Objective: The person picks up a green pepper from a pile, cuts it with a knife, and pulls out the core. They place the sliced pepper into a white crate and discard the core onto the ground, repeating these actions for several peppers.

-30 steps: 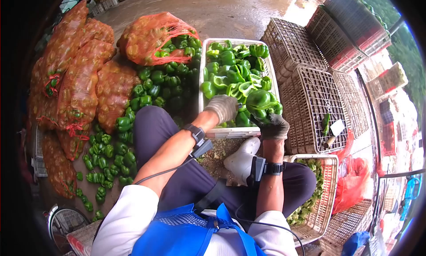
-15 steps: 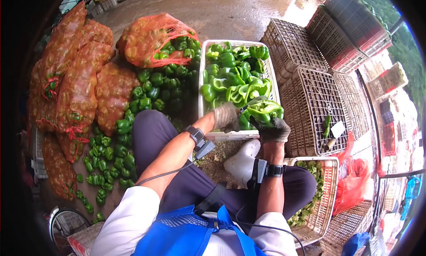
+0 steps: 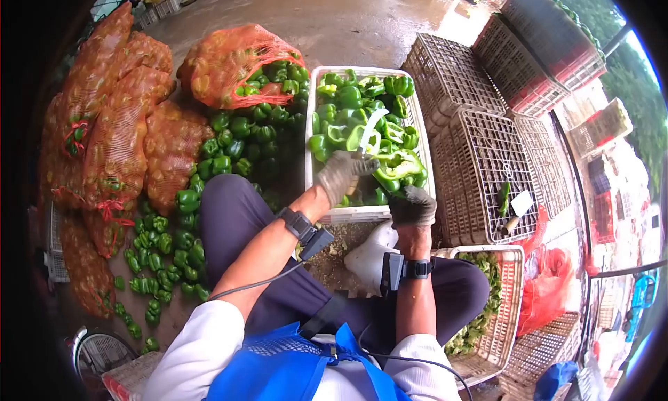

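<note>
My left hand point(image 3: 342, 176), in a grey glove, is closed around the handle of a knife point(image 3: 370, 131) with a curved, shiny blade pointing up over the crate. In my gloved right hand point(image 3: 413, 206) is a cut green pepper point(image 3: 399, 167), its pale inside facing up. Both hands are over the near end of a white crate point(image 3: 314, 123) holding several green peppers, some whole and some cut open. The fingertips of my right hand are partly hidden by the pepper.
Loose green peppers point(image 3: 163, 242) cover the floor at left, beside full orange mesh sacks point(image 3: 115, 137). Stacked plastic crates point(image 3: 480, 171) stand at right. A lower crate point(image 3: 511, 297) with green scraps is by my right knee. Red netting point(image 3: 550, 283) lies beyond it.
My left hand has turned, and the knife blade now points upward, away from the pepper. The pepper in my right hand has moved slightly left and shows more of its open inside.
</note>
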`<act>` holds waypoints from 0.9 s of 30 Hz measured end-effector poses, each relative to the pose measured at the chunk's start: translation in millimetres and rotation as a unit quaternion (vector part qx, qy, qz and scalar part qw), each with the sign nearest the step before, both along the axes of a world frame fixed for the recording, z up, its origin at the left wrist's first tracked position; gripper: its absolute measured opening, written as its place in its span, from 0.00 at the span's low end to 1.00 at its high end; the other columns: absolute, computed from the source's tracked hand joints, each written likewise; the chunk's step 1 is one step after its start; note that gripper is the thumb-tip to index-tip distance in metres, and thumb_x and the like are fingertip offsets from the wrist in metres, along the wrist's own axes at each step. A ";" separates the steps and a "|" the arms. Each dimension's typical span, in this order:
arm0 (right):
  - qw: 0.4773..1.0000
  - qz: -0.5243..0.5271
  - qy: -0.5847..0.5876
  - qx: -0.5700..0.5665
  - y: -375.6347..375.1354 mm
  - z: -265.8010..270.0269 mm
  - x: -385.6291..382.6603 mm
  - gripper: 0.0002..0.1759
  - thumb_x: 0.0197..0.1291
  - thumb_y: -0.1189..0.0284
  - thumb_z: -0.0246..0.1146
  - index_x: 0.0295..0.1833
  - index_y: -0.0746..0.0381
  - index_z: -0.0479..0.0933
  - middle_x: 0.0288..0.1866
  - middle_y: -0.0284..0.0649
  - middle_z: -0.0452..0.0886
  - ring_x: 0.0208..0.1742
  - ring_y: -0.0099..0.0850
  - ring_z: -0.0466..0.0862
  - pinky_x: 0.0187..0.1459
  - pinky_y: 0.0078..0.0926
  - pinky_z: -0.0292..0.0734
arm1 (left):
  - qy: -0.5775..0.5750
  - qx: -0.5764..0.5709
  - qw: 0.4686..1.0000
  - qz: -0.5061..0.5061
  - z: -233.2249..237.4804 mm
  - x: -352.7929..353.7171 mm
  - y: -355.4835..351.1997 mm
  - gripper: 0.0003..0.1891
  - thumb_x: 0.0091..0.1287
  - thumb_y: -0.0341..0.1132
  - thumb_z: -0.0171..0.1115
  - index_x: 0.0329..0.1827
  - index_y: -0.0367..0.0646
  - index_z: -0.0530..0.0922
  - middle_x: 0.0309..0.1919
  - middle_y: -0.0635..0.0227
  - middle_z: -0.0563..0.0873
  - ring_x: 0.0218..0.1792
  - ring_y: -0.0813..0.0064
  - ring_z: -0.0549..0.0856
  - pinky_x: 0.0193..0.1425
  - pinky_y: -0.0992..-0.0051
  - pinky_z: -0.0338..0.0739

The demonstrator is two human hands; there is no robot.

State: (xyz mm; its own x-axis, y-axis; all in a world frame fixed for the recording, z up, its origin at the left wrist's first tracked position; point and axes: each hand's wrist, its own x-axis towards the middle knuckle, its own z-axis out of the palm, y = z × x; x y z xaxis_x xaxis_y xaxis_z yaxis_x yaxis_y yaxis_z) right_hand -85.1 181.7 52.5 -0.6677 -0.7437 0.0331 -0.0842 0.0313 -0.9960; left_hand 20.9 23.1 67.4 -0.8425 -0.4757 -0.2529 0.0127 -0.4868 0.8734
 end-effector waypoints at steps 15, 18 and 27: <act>0.945 0.094 -0.253 -0.185 -4.0 36.6 17.4 0.45 0.46 0.61 0.75 0.67 0.69 0.65 0.58 0.41 0.77 0.56 0.31 0.77 0.60 0.29 0.71 | -0.061 -0.269 0.961 -0.007 47.0 19.5 -0.6 0.11 0.44 0.30 0.74 0.24 0.38 0.78 0.16 0.71 0.77 0.13 0.79 0.74 0.17 0.76 0.70; 0.938 0.042 -0.282 -0.195 -8.6 23.3 21.6 0.35 0.47 0.70 0.73 0.61 0.67 0.70 0.54 0.38 0.79 0.51 0.29 0.78 0.54 0.27 0.74 | -0.083 -0.256 0.963 -0.029 47.8 24.1 -0.8 0.12 0.44 0.30 0.74 0.25 0.39 0.76 0.17 0.69 0.77 0.17 0.76 0.75 0.22 0.74 0.72; 0.944 -0.141 -0.277 -0.116 -19.0 6.8 30.3 0.24 0.45 0.79 0.70 0.52 0.68 0.77 0.41 0.37 0.83 0.37 0.27 0.81 0.39 0.24 0.77 | -0.126 -0.478 0.867 -0.063 20.3 10.3 10.3 0.13 0.44 0.31 0.68 0.32 0.35 0.80 0.19 0.56 0.81 0.18 0.65 0.82 0.23 0.71 0.76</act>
State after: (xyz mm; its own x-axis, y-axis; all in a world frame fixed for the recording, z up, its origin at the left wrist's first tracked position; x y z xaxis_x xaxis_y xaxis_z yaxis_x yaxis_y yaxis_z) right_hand -54.8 162.7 59.3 -0.8002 -0.5501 -0.2388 0.4298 -0.2485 -0.8680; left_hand 31.2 33.4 87.7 -0.8781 -0.4780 0.0221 -0.2382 0.4766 0.8462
